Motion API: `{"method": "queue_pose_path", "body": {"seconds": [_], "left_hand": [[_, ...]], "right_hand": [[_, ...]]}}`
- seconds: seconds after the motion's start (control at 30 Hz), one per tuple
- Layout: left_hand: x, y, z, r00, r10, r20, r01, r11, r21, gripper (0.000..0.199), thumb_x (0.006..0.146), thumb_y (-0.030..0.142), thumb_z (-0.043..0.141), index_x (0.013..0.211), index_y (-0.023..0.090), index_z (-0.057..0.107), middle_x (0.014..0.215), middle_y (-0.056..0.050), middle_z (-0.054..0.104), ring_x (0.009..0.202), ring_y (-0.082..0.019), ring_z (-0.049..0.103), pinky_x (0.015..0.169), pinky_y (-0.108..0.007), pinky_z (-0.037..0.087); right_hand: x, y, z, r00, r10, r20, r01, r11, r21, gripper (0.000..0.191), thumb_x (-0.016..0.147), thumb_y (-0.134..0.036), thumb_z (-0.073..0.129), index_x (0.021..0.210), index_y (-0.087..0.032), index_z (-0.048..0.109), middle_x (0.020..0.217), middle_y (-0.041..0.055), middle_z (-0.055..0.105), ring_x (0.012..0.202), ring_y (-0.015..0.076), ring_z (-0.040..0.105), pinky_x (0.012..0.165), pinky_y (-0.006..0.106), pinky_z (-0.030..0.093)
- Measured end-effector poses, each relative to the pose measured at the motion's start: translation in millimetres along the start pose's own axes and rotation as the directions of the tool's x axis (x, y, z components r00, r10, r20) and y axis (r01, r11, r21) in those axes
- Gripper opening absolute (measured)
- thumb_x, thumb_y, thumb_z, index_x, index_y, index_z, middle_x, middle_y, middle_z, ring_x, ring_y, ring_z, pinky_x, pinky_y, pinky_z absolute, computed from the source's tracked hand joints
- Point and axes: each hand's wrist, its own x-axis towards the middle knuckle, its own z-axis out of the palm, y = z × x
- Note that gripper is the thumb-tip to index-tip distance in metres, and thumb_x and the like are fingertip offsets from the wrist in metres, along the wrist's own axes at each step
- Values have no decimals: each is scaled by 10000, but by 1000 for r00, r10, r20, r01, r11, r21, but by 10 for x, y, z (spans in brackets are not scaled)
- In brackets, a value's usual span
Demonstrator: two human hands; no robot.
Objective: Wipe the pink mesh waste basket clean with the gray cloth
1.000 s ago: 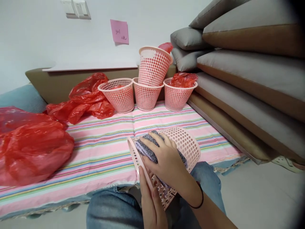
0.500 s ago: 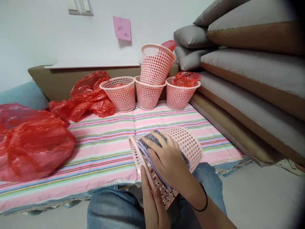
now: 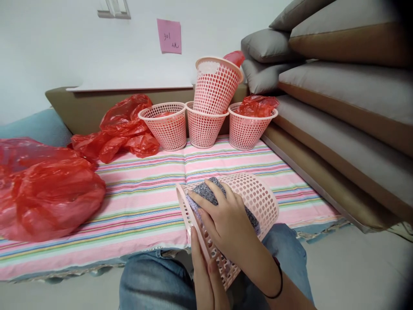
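A pink perforated plastic basket (image 3: pixel 258 196) lies on its side, tilted over my lap at the front of the bed-like surface. Its rim points left. My left hand (image 3: pixel 208 271) grips that rim from below, with fingers along the outside. A grey and lilac cloth (image 3: pixel 204 192) lies over the basket's side wall. My right hand (image 3: pixel 227 219), with a dark band at its wrist, presses the cloth against the wall, fingers over it. Part of the cloth is hidden beneath that hand.
Pink baskets (image 3: pixel 167 129) stand in a row at the back, one tilted basket (image 3: pixel 216 84) stacked in the middle one. Red plastic bags (image 3: pixel 58 193) lie at left on the striped cloth (image 3: pixel 138 189). Grey-brown cushions (image 3: pixel 348 86) are piled at right. A pink note (image 3: pixel 169 36) sticks to the wall.
The view has shifted slightly, so the scene sits a little further right. My right hand and the cloth have moved only slightly on the basket; my left hand stays at the rim.
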Motion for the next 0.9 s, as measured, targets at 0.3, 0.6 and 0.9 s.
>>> {"method": "queue_pose_path", "body": {"seconds": [0.3,0.6,0.9], "left_hand": [[-12,-106,-29,1000,-19,23,19,1000,6,739,970,514,381,1593,247,87,1644,-47,205,1448,-292,345,1103,-363,455],[-27,-151,-60,1000,-6,5,6,999,53,752,961,500,419,1590,234,105,1630,-54,248,1444,-302,349,1106,-378,460],[-42,-154,-59,999,19,-41,-14,995,101,716,973,500,389,1590,221,155,1651,-10,189,1496,-260,217,1162,-333,372]], "right_hand": [[12,-6,26,1000,6,-1,-6,1000,4,483,1011,-364,393,1483,-465,372,1525,33,434,1388,366,354,1061,612,373],[11,12,37,999,-44,15,42,996,74,490,1017,-333,388,1499,-416,355,1565,-44,396,1441,285,317,1141,597,283],[29,27,46,998,-65,3,64,992,113,484,1013,-305,399,1495,-350,402,1543,-1,431,1429,267,339,1191,509,258]]}}
